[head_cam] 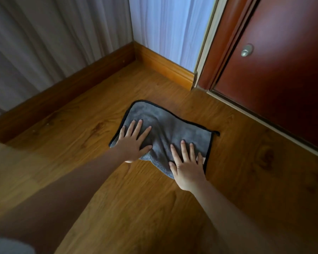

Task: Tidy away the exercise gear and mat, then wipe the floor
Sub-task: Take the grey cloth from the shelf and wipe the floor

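while no brand, label or writing can be read anywhere, a grey cloth with black edging lies spread on the wooden floor at centre. left hand presses its 9 o'clock end, fingers straight and splayed. right hand presses its 5 o'clock corner likewise, gripping nothing. a red door stands at 2 o'clock.

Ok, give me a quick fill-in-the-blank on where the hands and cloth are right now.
1. Both hands press flat on a grey ____ with a black edge.
2. The cloth lies on the wooden ____.
3. The left hand and right hand have their fingers ____, not curled.
4. The red-brown door stands on the ____ side.

Missing: cloth; floor; straight; right
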`<state>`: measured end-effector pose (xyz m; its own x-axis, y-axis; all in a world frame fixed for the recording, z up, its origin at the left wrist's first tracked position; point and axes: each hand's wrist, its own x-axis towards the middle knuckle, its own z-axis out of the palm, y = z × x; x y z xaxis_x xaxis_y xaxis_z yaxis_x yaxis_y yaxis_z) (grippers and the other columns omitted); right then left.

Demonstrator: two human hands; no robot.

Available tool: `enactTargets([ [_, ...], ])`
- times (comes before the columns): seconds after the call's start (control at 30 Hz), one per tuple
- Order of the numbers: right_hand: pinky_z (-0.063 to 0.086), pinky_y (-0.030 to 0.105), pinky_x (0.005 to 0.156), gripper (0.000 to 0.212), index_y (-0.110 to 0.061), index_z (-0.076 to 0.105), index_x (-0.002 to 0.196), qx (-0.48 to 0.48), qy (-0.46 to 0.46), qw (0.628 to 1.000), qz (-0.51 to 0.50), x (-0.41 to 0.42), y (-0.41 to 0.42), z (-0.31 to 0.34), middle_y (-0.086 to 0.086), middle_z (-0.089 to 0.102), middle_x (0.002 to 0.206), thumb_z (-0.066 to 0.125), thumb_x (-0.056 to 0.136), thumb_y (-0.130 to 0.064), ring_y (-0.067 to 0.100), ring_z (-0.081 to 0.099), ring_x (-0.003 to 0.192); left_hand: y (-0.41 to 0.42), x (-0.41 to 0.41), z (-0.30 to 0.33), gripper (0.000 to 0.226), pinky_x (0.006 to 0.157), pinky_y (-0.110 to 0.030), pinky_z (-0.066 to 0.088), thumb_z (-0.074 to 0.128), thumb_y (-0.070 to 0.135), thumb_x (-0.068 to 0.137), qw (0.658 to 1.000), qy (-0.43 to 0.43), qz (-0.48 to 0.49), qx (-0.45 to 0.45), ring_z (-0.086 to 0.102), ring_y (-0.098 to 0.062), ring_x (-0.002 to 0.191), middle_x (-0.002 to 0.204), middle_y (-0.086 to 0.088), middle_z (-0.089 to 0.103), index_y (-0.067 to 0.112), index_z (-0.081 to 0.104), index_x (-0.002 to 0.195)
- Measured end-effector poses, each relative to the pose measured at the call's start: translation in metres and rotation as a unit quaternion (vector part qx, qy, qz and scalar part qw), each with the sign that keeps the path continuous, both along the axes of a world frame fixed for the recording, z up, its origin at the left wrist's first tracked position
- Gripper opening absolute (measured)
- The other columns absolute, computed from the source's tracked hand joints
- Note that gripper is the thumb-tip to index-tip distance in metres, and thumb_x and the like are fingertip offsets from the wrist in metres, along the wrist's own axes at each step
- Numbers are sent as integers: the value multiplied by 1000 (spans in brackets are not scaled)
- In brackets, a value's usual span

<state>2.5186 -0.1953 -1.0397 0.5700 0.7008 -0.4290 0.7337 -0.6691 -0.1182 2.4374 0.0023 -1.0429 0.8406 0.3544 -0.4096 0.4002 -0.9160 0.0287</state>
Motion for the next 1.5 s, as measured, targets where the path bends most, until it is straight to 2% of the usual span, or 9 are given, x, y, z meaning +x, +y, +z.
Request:
enactTargets([
  [0.2,8,55,113,69,-33,-2,147,18,-19,999,-32,-46,-52,-1,7,-5,158,-6,82,-56,34,-3,145,-58,-35,1,68,115,-53,-7,11,60,93,1000,0,-8,-8,-28,-28,139,152,-7,-31,31,-23,144],
  [0.3,34,59,100,62,-25,41,141,42,-24,997,-68,-69,-69,-1,13,36,148,19,87,-48,39,34,135,-88,-59,0,68,114,-53,-8,12,59,94,1000,-5,-2,-10,-29,-29,138,152,-7,-31,30,-23,144],
  [0.4,40,63,93,53,-20,53,132,66,-65,993,-71,-87,-76,-4,17,48,139,54,83,-38,43,43,128,-111,-84,0,68,114,-53,-10,14,58,95,999,-21,5,-23,-28,-29,139,153,-7,-29,29,-21,145],
  [0.5,36,69,90,73,-17,54,131,85,-63,992,-66,-97,-69,-2,22,48,138,81,64,-28,48,41,127,-124,-108,2,68,115,-50,-10,8,59,91,999,-34,13,-21,-28,-27,139,154,-6,-25,29,-18,146],
  [0.63,39,72,86,81,-19,56,130,58,-47,997,22,-112,-39,-1,23,49,136,86,56,-35,51,43,123,-116,-145,4,64,116,-46,-7,16,54,97,999,-23,35,0,-22,-26,142,154,-4,-24,30,-16,146],
  [0.8,0,61,112,68,-35,3,149,68,-6,989,130,-161,18,9,10,-9,158,37,93,-52,38,-13,142,-75,-222,7,69,118,-43,0,10,60,89,992,-20,121,28,-16,-26,144,156,-5,-21,30,-13,147],
  [0.87,-5,59,113,63,-37,-2,148,83,16,982,167,-186,41,11,7,-16,157,28,95,-51,36,-21,141,-59,-265,4,75,118,-43,2,-1,65,81,984,-21,174,38,-15,-25,144,156,-4,-20,31,-15,146],
  [1.13,-9,59,111,59,-37,9,149,124,77,920,364,-305,107,8,7,-12,158,34,96,-42,37,-18,142,-49,-426,-2,98,116,-40,4,-31,78,59,919,-40,388,55,-16,-18,139,149,3,-20,25,-18,140],
  [1.5,-17,52,112,56,-34,22,147,173,142,838,498,-391,98,-7,5,-2,159,39,94,-40,32,-15,143,-121,-493,-17,78,116,-44,3,14,61,83,820,-126,555,65,-9,-18,144,157,0,0,18,18,148],
])
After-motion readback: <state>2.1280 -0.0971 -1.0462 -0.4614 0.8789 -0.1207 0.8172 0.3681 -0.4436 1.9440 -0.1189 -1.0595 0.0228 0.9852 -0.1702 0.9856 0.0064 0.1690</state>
